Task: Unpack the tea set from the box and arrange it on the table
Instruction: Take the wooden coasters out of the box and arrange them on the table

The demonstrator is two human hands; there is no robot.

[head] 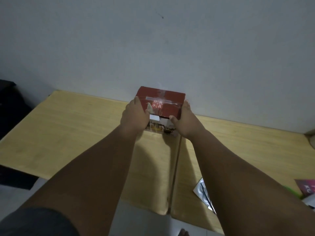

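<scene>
Nearest, papers (203,193) lie at the right edge of the pale wooden surface (68,133), well clear of the work. Farther out, the left hand (136,116) and right hand (185,120) are pressed against opposite sides of the red box (163,101), each grip closed on it. The box sits at the far edge, close to the wall (153,40), its top taped shut. It is best drawn nearer before the tape is peeled, kept level so the contents are not jolted.

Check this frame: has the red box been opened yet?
No. The red box is shut, clear tape running across its top, while the left hand and right hand grip its two sides.
</scene>
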